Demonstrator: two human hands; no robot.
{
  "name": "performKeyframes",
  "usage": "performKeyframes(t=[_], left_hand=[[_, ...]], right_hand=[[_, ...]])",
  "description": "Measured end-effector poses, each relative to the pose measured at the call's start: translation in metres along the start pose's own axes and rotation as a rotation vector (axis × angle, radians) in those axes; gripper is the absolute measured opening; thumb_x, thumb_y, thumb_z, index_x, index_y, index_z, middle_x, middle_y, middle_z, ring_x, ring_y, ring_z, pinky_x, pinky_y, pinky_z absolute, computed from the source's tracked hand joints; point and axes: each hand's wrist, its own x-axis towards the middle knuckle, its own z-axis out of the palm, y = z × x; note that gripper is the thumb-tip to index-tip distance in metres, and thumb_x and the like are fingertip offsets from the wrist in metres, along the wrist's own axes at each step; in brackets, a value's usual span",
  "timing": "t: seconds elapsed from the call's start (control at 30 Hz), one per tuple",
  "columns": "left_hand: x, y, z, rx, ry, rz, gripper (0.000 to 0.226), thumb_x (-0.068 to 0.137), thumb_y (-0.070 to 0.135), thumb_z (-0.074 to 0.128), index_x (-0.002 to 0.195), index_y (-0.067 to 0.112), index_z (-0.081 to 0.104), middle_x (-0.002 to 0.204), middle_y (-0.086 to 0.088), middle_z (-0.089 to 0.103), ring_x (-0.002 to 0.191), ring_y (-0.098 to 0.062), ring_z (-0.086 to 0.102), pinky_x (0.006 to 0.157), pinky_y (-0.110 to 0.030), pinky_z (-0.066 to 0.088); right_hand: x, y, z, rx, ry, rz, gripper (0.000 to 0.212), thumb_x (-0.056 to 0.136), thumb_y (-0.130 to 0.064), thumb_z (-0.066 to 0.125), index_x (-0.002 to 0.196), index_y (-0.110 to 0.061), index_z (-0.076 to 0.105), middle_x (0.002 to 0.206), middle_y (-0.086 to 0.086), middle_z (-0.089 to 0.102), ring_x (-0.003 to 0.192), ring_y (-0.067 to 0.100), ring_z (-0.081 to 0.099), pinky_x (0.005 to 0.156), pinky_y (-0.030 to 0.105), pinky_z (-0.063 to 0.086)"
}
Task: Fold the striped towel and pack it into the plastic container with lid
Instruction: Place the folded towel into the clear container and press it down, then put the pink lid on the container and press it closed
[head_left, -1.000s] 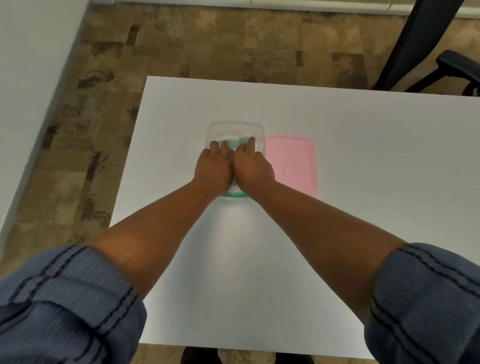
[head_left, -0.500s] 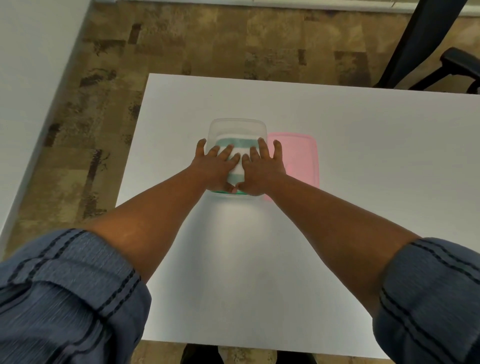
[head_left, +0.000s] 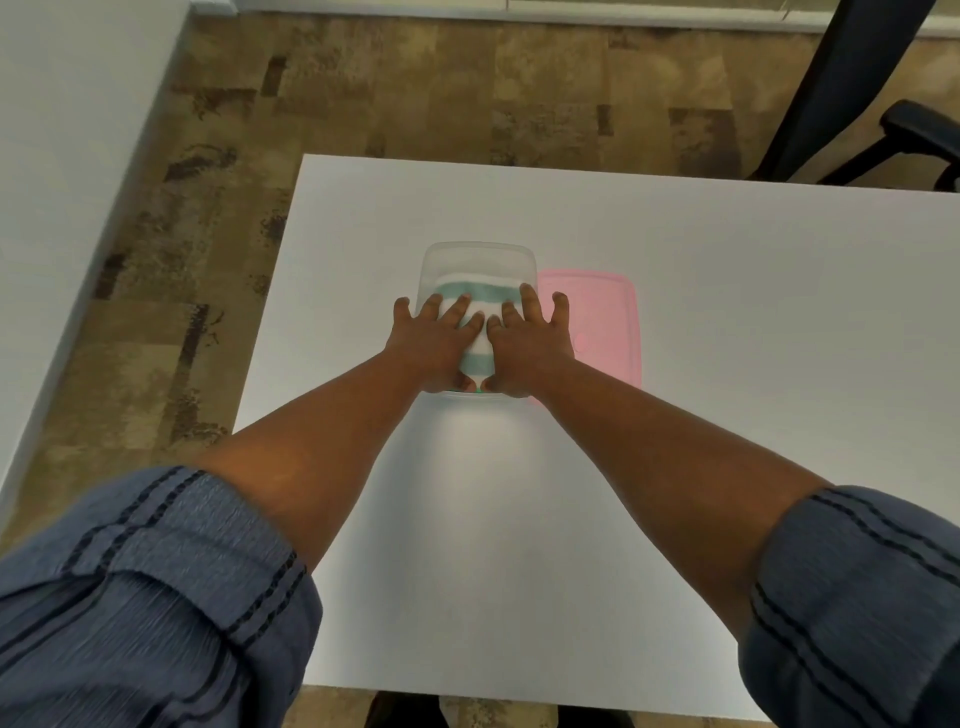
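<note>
A clear plastic container stands on the white table. The folded towel, striped teal and white, lies inside it. My left hand and my right hand lie side by side on the towel, fingers spread and straight, pressing it down. They hide most of the towel and the container's near half. The pink lid lies flat on the table, touching the container's right side, partly under my right hand's outer fingers.
A dark office chair stands beyond the table's far right corner. Patterned brown carpet surrounds the table, and a white wall runs along the left. The table's left edge is close to the container.
My hands have gone from bunched together with curled fingers to flat with spread fingers, sliding slightly back toward me. More of the striped towel shows at the container's far end.
</note>
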Motion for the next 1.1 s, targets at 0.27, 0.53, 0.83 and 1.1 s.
performKeyframes(t=[0.27, 0.53, 0.83, 1.1], left_hand=[[-0.006, -0.003, -0.008, -0.129, 0.031, 0.007, 0.108, 0.076, 0.079, 0.056, 0.158, 0.031, 0.006, 0.169, -0.003, -0.003, 0.154, -0.034, -0.003, 0.118, -0.062, 0.008], [-0.021, 0.027, -0.035, -0.447, 0.198, -0.02, 0.076, 0.092, 0.055, 0.056, 0.156, 0.026, 0.027, 0.166, -0.003, 0.018, 0.153, -0.03, 0.011, 0.121, -0.049, 0.012], [-0.017, 0.12, -0.062, -0.731, 0.447, 0.125, 0.044, 0.099, 0.016, 0.053, 0.143, 0.009, 0.052, 0.154, -0.009, 0.045, 0.142, -0.027, 0.042, 0.119, -0.035, 0.028], [0.004, 0.171, -0.052, -0.747, 0.024, 0.025, 0.044, 0.099, 0.013, 0.049, 0.141, -0.001, 0.047, 0.153, -0.021, 0.038, 0.14, -0.037, 0.038, 0.116, -0.042, 0.032]], right_hand=[[-0.011, 0.01, -0.001, 0.12, 0.129, -0.074, 0.08, 0.083, -0.072, 0.055, 0.148, -0.026, 0.041, 0.163, 0.001, 0.031, 0.156, 0.028, 0.005, 0.117, 0.061, 0.005], [-0.046, 0.032, 0.013, 0.572, 0.464, 0.038, 0.044, 0.1, -0.02, 0.044, 0.143, -0.015, 0.052, 0.156, 0.006, 0.044, 0.146, 0.029, 0.034, 0.11, 0.05, 0.026], [-0.068, 0.082, 0.039, 0.853, 0.413, 0.571, 0.042, 0.096, -0.011, 0.049, 0.138, -0.011, 0.053, 0.14, 0.014, 0.054, 0.124, 0.036, 0.053, 0.103, 0.047, 0.042], [-0.069, 0.11, 0.071, 0.937, 0.265, 0.669, 0.026, 0.092, -0.011, 0.054, 0.116, -0.002, 0.055, 0.123, 0.018, 0.054, 0.106, 0.038, 0.061, 0.086, 0.038, 0.048]])
